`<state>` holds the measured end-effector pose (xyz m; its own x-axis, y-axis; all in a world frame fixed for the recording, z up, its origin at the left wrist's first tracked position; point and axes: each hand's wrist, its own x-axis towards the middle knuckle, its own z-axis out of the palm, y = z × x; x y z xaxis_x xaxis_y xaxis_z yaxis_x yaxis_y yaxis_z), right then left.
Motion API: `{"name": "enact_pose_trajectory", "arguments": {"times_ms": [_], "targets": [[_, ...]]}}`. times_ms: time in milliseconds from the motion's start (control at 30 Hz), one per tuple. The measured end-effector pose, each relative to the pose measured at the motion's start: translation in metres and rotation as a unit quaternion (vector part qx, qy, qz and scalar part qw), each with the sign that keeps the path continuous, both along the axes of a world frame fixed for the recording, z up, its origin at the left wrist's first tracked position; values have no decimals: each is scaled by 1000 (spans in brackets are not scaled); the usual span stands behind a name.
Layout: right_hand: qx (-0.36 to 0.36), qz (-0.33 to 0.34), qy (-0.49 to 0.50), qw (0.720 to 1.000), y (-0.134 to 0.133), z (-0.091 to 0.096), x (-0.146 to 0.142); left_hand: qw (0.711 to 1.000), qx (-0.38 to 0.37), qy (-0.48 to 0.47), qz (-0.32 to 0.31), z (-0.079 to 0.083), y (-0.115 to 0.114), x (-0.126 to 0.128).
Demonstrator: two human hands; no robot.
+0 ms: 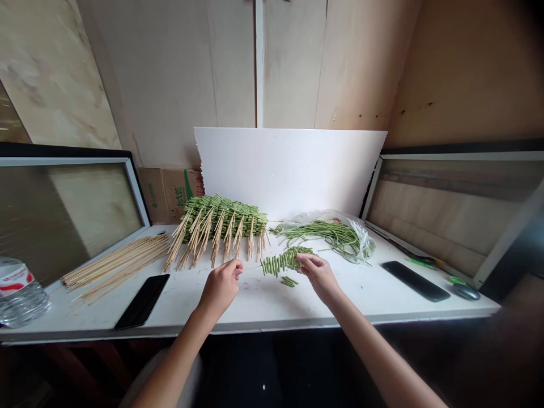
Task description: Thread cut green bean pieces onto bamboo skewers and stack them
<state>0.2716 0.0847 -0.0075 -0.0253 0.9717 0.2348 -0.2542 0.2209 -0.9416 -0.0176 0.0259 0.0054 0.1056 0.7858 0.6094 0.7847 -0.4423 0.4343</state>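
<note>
My left hand [221, 283] is closed in a pinch on the bare end of a thin bamboo skewer [251, 267], held roughly level above the table. Cut green bean pieces [275, 264] sit side by side along the skewer. At the row's right end my right hand [318, 274] is closed, its thumb and fingers pinching a green bean piece; the skewer's tip is hidden there. Below lie a few loose cut pieces [289, 281]. Behind them, more cut beans [302, 250] rest on the white table [263, 309].
Finished bean skewers [225, 218] are stacked at the back left. Bare skewers [117, 266], a black phone [143, 301] and a water bottle [22, 294] lie left. Long beans [325, 233] in a plastic bag [366, 243], another phone [415, 280] and a mouse [466, 291] are right.
</note>
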Motion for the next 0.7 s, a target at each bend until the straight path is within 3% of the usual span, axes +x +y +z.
{"name": "enact_pose_trajectory", "arguments": {"times_ms": [267, 467, 600, 700], "targets": [[42, -57, -25, 997, -10, 3, -8, 1000, 1, 2, 7, 0, 0, 1], [43, -62, -62, 995, -12, 0, -15, 1000, -13, 9, 12, -5, 2, 0], [82, -34, -156, 984, -4, 3, -2, 999, -3, -6, 33, -5, 5, -4], [125, -18, -314, 941, 3, -1, 11, 998, -5, -9, 54, -6, 8, -8]]}}
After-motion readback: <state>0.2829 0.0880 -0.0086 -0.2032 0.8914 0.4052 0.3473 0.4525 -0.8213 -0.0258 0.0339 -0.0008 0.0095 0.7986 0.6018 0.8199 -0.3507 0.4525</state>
